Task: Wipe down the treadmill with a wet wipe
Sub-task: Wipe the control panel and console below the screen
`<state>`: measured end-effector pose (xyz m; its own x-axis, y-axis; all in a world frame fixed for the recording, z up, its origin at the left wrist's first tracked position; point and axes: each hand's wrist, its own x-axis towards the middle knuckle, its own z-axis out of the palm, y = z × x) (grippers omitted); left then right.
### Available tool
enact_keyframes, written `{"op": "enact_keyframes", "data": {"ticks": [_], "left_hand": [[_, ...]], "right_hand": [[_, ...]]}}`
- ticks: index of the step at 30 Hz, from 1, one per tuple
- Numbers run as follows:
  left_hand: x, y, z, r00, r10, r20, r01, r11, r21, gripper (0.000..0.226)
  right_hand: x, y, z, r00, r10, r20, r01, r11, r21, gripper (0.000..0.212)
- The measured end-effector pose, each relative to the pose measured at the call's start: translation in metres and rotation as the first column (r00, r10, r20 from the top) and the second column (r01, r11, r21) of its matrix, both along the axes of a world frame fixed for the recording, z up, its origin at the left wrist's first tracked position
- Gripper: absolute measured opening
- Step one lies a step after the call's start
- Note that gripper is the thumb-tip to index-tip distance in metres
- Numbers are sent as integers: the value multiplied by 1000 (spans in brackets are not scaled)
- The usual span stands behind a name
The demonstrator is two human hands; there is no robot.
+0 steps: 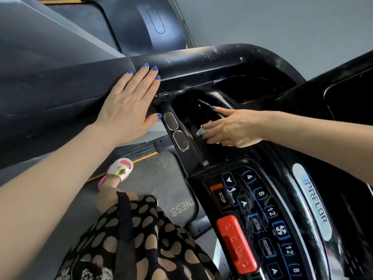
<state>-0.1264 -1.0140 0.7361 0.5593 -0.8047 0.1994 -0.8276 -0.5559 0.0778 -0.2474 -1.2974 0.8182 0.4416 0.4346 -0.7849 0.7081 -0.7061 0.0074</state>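
Note:
The black treadmill console (252,63) fills the right half of the head view, its top rim speckled with white residue. My left hand (127,106) lies flat with straight fingers on the dark handrail (60,93) beside the console. My right hand (232,128) reaches into the recessed tray (191,110) and holds a small white wet wipe (202,129) bunched under its curled fingers. Its index finger points out along the recess. Most of the wipe is hidden under the hand.
A bar with two oval metal grip sensors (176,130) runs between my hands. The keypad with a red STOP tab (236,243) sits low right. Below lie the grey belt deck (161,182), a foot in a pink and white sandal (119,170) and a spotted dark garment (137,239).

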Motion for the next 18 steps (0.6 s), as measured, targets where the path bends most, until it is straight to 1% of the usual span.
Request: {"op": "enact_keyframes", "data": {"ticks": [2,3,5,6,10,12,16,18], "left_hand": [[-7,-3,3,999,-33,-30,33,999,-13,78],[-13,-6,2,996,-77,-48,76,997,-30,76],[-26,-15,-2,979,-178,-94,174,983,-56,73],[-31,-20,-5,967,-218,-130,212,975,-59,72],[-37,-29,-25,892,-288,-349,287,956,-56,75],[-33,-24,-32,881,-310,-356,309,949,-62,71],[-22,-14,-40,878,-359,-316,349,933,-89,66],[-19,-13,-42,868,-384,-315,370,923,-106,66]], "right_hand": [[-9,-9,9,1000,7,8,-7,1000,-8,75],[-14,-11,13,1000,-20,4,20,999,-29,74],[-18,-2,15,992,-119,-33,116,990,-86,59],[-17,5,12,990,-140,-35,136,986,-92,53],[-13,24,-14,993,-117,-19,115,990,-85,48],[-14,24,-12,991,-130,-28,127,988,-87,48],[-16,13,24,950,-285,-126,268,953,-140,48],[-19,9,31,942,-312,-128,287,941,-179,47]]}}
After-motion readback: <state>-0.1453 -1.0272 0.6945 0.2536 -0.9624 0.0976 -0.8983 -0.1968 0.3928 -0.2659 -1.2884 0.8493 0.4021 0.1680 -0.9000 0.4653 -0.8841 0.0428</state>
